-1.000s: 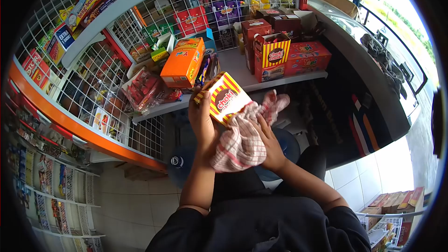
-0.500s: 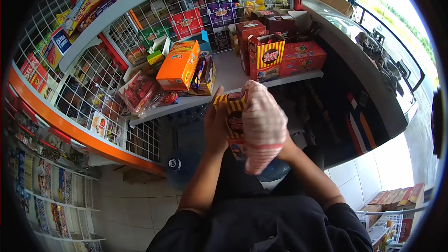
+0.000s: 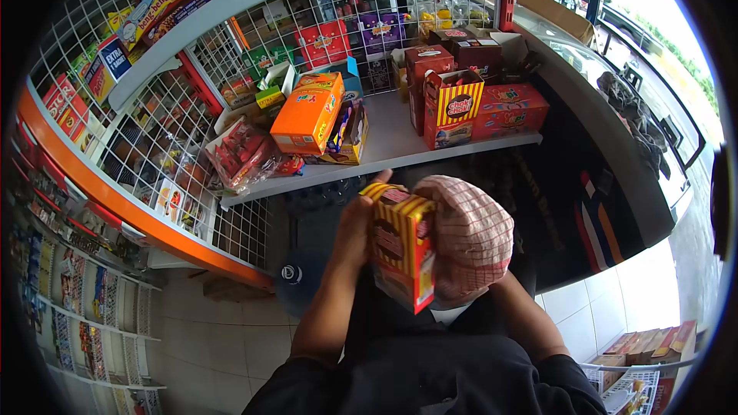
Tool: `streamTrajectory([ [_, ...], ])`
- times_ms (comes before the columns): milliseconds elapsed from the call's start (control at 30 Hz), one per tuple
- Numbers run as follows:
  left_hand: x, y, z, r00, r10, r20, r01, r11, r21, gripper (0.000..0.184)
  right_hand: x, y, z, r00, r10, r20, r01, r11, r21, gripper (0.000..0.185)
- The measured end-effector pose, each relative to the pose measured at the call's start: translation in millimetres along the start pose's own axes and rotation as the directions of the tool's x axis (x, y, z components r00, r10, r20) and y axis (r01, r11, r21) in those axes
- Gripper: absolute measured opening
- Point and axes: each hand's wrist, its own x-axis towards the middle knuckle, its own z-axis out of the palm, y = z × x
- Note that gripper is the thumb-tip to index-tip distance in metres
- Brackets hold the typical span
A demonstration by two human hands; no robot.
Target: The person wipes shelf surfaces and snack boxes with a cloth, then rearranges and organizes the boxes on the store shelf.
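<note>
A yellow-and-brown striped snack box [image 3: 400, 240] with red sides is held tilted in front of my lap. My left hand [image 3: 354, 232] grips it from the left, thumb near the top edge. A pink-and-white checked cloth [image 3: 475, 234] is draped over my right hand, hiding its fingers; only the right wrist and forearm [image 3: 526, 315] show below it. The cloth lies against the box's right side. A similar striped box [image 3: 459, 107], open on top, stands on the shelf beyond.
The grey shelf [image 3: 384, 134] carries an orange box [image 3: 309, 114], a bag of red packets [image 3: 242, 152] and a red box [image 3: 511, 110]. Below stands a blue water bottle [image 3: 301, 288]. An orange-edged wire rack [image 3: 154, 223] is at left.
The box has turned, now showing its red side, and come slightly lower. The cloth-covered right hand has moved right and down, spreading wider. The view has shifted a little.
</note>
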Motion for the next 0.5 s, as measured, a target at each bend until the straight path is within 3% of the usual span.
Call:
streamTrajectory([
  [33, 0, -9, 10, 0.999, -0.016, -0.043, 0.017, 1.0, 0.013, 0.062, 6, -10, 11, 1.0, 0.0, 0.001, 0.0, 1.0, -0.002, 0.058],
  [67, -1, -14, 20, 0.998, 0.015, -0.055, -0.016, 0.999, -0.035, 0.059, 10, -17, 20, 0.994, -0.106, -0.031, 0.11, 0.978, 0.178, 0.062],
  [167, 2, -17, 24, 0.992, 0.054, -0.111, -0.073, 0.983, -0.171, 0.054, 2, -2, 20, 0.957, -0.285, 0.042, 0.273, 0.943, 0.19, 0.067],
  [200, 4, -15, 25, 0.987, 0.053, -0.155, -0.093, 0.96, -0.263, 0.052, -2, 2, 25, 0.991, -0.077, 0.113, 0.006, 0.853, 0.523, 0.067],
  [233, 3, -8, 26, 0.991, 0.084, -0.108, -0.115, 0.941, -0.318, 0.053, -7, 4, 25, 0.969, 0.077, 0.236, -0.214, 0.74, 0.637, 0.067],
  [267, 2, -4, 25, 0.984, 0.131, -0.117, -0.156, 0.96, -0.231, 0.056, -14, 3, 25, 0.927, 0.175, 0.332, -0.36, 0.666, 0.654, 0.068],
  [333, 3, 0, 19, 0.975, 0.184, -0.122, -0.201, 0.969, -0.142, 0.059, -23, -5, 26, 0.883, 0.263, 0.39, -0.463, 0.636, 0.618, 0.068],
  [400, 2, 2, 7, 0.951, 0.262, -0.167, -0.269, 0.963, -0.024, 0.065, -18, -13, 28, 0.916, 0.245, 0.319, -0.389, 0.739, 0.55, 0.066],
  [500, -5, 5, -19, 0.902, 0.331, -0.277, -0.353, 0.935, -0.03, 0.068, -4, -18, 23, 0.907, 0.283, 0.314, -0.38, 0.87, 0.315, 0.055],
])
